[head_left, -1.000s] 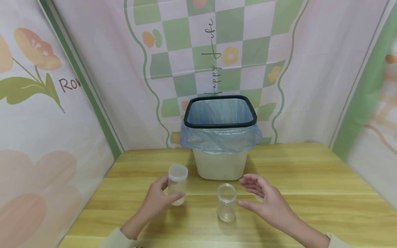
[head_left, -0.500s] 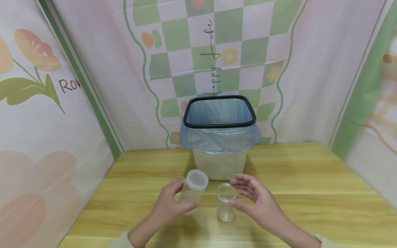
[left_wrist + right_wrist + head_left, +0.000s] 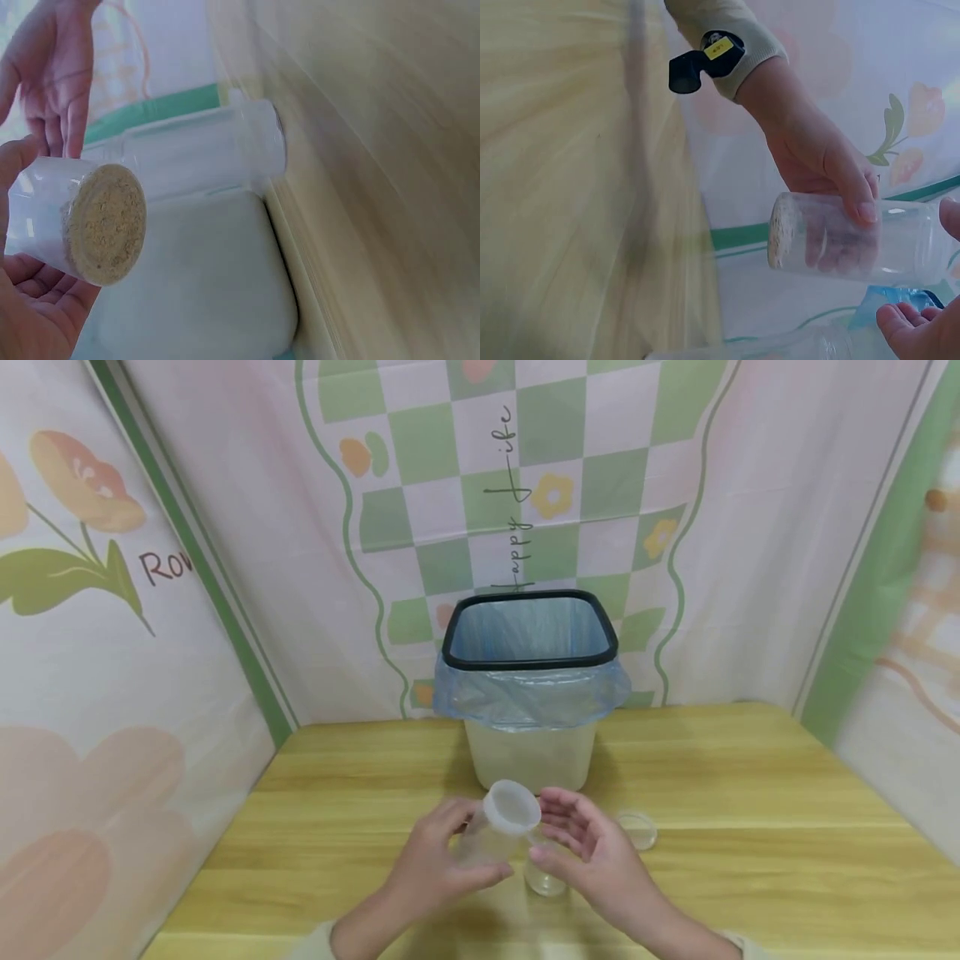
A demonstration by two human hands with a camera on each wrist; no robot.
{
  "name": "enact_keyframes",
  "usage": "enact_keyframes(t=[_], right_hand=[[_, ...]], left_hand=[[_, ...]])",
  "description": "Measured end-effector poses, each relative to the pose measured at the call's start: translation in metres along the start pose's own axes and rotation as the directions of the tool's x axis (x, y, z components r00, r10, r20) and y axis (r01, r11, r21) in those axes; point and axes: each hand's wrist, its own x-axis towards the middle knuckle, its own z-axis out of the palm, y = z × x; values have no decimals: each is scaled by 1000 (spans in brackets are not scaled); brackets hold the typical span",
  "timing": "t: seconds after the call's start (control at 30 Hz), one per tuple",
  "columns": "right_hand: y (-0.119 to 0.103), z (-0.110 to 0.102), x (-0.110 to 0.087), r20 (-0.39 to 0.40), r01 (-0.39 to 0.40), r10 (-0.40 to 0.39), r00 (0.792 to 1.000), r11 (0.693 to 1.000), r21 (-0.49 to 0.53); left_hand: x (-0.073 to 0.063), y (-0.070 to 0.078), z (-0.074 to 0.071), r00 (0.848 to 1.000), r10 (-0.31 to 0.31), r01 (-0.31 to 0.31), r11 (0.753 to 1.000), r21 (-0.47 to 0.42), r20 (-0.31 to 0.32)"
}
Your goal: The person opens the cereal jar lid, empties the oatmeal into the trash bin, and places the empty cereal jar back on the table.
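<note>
My left hand (image 3: pixel 427 864) grips a clear plastic jar (image 3: pixel 480 843) around its side, tilted with its whitish round top leaning right. A layer of beige grainy stuff (image 3: pixel 109 225) covers the inside of its bottom, seen in the left wrist view. Close to that top is my right hand (image 3: pixel 603 864), fingers loosely bent and holding nothing. A second clear jar (image 3: pixel 545 883) stands upright on the table between the hands, its upper part partly covered by them in the head view. Beyond the right hand lies a clear round lid (image 3: pixel 636 831).
A pale bin (image 3: pixel 532 756) with a black rim and a blue bag liner stands on the wooden table (image 3: pixel 697 768) behind the jars. Patterned curtains (image 3: pixel 757 552) hang at the back and both sides.
My left hand has brought its jar rightward and a little nearer, tilting it further. My right hand has shifted left toward it, uncovering the lid on the table.
</note>
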Motion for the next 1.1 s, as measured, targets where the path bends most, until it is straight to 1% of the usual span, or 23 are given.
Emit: enact_keyframes(t=[0.1, 0.2, 0.23, 0.33, 0.4, 0.43, 0.63, 0.73, 0.93, 1.03, 1.1], right_hand=[[-2, 5, -1, -12, -63, 63, 998, 997, 40], [-4, 10, -2, -37, -118, 120, 992, 991, 63], [-5, 11, -2, -47, -135, 139, 989, 988, 69], [-7, 15, -3, -71, -176, 183, 980, 980, 95], [-7, 16, -4, -79, -190, 199, 977, 975, 114], [-8, 16, -4, -84, -192, 203, 975, 973, 124], [-6, 17, -5, -111, -180, 194, 975, 976, 127], [-5, 17, -5, -107, -174, 188, 976, 976, 131], [-4, 13, -5, -56, -130, 138, 989, 984, 122], [-2, 9, -4, -20, -112, 115, 993, 987, 115], [-1, 7, -3, 5, -106, 107, 994, 988, 112]], left_hand=[[0, 3, 3, 999, 51, -50, 997, 55, -9], [1, 4, 6, 993, 112, -109, 989, 97, -23], [1, 5, 8, 993, 120, -117, 987, 106, -23], [0, 9, 11, 992, 125, -122, 985, 118, -19], [0, 11, 12, 994, 113, -111, 986, 122, -10], [0, 13, 12, 995, 98, -96, 988, 123, -5], [-1, 16, 15, 995, 95, -95, 986, 135, 2], [-2, 16, 15, 995, 96, -96, 990, 108, 7], [-1, 14, 15, 993, 114, -115, 993, 31, 22], [-1, 14, 13, 995, 84, -81, 995, -59, 45], [-1, 13, 12, 997, 38, -28, 990, -141, 71]])
